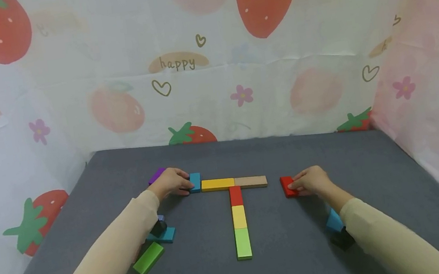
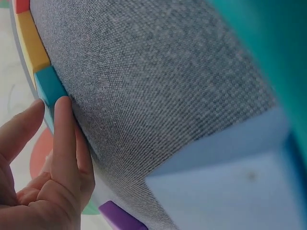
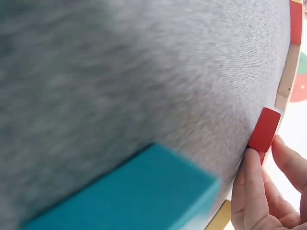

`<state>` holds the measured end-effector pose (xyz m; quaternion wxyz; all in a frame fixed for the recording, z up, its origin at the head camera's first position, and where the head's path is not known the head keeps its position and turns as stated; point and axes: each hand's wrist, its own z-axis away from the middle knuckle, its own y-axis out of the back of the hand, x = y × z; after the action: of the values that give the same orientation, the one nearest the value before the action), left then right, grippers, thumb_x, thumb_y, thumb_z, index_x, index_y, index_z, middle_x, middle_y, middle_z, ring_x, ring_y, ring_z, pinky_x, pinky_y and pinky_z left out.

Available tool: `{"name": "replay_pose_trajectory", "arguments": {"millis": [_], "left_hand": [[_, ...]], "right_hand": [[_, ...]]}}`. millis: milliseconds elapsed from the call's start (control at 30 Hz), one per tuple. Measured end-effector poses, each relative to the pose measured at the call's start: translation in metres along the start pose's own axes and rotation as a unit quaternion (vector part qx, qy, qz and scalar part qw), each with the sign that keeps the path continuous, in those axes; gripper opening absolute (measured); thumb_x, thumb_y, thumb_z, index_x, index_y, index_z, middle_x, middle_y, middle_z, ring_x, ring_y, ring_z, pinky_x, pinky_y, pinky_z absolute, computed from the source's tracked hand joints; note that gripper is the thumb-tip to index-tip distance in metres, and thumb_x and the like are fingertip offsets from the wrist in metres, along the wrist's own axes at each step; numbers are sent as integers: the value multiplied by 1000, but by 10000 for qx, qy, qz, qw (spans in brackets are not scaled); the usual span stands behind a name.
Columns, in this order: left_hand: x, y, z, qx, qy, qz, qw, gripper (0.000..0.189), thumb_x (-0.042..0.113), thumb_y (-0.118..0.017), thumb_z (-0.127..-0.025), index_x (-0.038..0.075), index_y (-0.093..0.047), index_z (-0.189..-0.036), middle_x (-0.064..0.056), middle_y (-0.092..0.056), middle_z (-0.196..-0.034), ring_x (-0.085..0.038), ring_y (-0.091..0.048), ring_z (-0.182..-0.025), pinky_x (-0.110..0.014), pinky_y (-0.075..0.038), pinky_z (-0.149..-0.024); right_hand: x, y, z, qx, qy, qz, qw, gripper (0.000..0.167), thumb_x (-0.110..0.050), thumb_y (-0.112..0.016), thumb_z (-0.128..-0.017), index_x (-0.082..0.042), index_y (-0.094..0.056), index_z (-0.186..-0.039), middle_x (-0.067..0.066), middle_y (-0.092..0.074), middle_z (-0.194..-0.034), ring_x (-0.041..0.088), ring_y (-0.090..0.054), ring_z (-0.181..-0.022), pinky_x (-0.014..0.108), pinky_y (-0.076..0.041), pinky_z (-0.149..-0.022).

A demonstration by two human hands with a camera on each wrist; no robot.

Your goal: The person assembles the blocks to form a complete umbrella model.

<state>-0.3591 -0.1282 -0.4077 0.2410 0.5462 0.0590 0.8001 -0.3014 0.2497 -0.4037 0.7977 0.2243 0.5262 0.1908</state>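
At the left end of a row of blocks, my left hand (image 1: 172, 182) pinches a blue block (image 1: 195, 182) between thumb and fingertips. This block stands crosswise against a yellow block (image 1: 218, 184), which a tan block (image 1: 251, 182) continues to the right. Below their joint, a red block (image 1: 236, 196), a pale yellow block (image 1: 238, 217) and a light green block (image 1: 243, 243) run toward me in a T shape. To the right, apart from the tan block, my right hand (image 1: 312, 180) holds a second red block (image 3: 265, 130) by its side, on the grey cloth.
A purple block (image 1: 156, 176) lies behind my left hand. Near my left forearm are a blue block (image 1: 168, 235) and a green block (image 1: 148, 259). Another blue block (image 1: 334, 221) sits beside my right wrist. A yellow block (image 3: 220, 216) shows beyond my right fingers.
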Motion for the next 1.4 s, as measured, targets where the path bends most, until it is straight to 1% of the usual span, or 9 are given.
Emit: {"name": "replay_pose_trajectory", "arguments": {"millis": [267, 433, 667, 800, 900, 967, 1067, 1200, 1400], "left_hand": [[0, 2, 4, -138, -49, 66, 9999, 49, -1, -65, -92, -13, -47, -137, -31, -51, -138, -20, -67, -94, -35, -59, -87], [1, 5, 3, -81, 76, 164, 9998, 48, 2, -65, -94, -12, -48, -137, -27, -61, -127, -16, -67, -92, -33, -60, -83], [1, 10, 2, 71, 201, 243, 9995, 45, 2, -62, -95, -11, -50, -136, -14, -64, -109, -13, -64, -86, -30, -60, -78], [0, 15, 3, 903, -257, 205, 9954, 32, 2, -61, -95, -11, -60, -124, -12, -67, -95, -9, -65, -72, -28, -60, -70], [1, 22, 4, 1907, -730, -110, 9789, 23, 7, -62, -94, -7, -66, -113, -15, -69, -93, -14, -67, -66, -29, -59, -69], [1, 27, 7, 2403, -898, -497, 9653, 23, 10, -63, -94, -6, -67, -111, -19, -70, -101, -20, -69, -79, -35, -58, -78], [1, 37, 10, 2760, -899, -1139, 9501, 30, 13, -63, -93, -8, -65, -115, -26, -66, -118, -36, -63, -107, -45, -52, -95], [1, 46, 14, 2759, -563, -1769, 9431, 47, 17, -67, -90, -12, -58, -126, -30, -59, -131, -46, -52, -125, -51, -42, -108], [-2, 52, 15, 2235, -67, -2153, 9506, 64, 24, -73, -88, -16, -50, -133, -33, -52, -139, -48, -47, -130, -50, -39, -112]], "right_hand": [[-11, -11, -10, 96, 20, -33, 9999, 36, -7, -73, -89, 9, -66, -120, 26, -62, -123, 9, -64, -73, 25, -59, -66], [-19, -17, -21, 245, 1, -137, 9996, 35, -7, -74, -88, 8, -66, -118, 21, -68, -111, 6, -62, -66, 23, -58, -62], [-25, -23, -36, 382, -126, -156, 9991, 33, -8, -75, -87, 6, -68, -117, 21, -68, -114, 6, -62, -65, 22, -58, -61], [-27, -25, -39, 362, -147, -262, 9989, 35, -7, -76, -87, 6, -67, -119, 23, -66, -118, 6, -63, -65, 23, -58, -62], [-29, -26, -40, 311, -132, -289, 9990, 37, -7, -76, -87, 6, -67, -120, 25, -64, -122, 7, -64, -67, 24, -59, -63], [-29, -26, -39, 283, -127, -280, 9991, 37, -7, -76, -87, 6, -67, -120, 25, -63, -124, 7, -64, -68, 24, -59, -64], [-30, -27, -39, 293, -142, -259, 9991, 36, -8, -76, -87, 5, -67, -120, 24, -63, -123, 7, -64, -68, 24, -59, -64], [-30, -27, -39, 316, -125, -233, 9992, 36, -8, -75, -87, 5, -67, -120, 24, -64, -122, 8, -64, -68, 23, -59, -64], [-31, -29, -37, 298, -83, -317, 9990, 35, -7, -75, -87, 6, -68, -119, 27, -60, -129, 10, -65, -72, 24, -59, -64]]}}
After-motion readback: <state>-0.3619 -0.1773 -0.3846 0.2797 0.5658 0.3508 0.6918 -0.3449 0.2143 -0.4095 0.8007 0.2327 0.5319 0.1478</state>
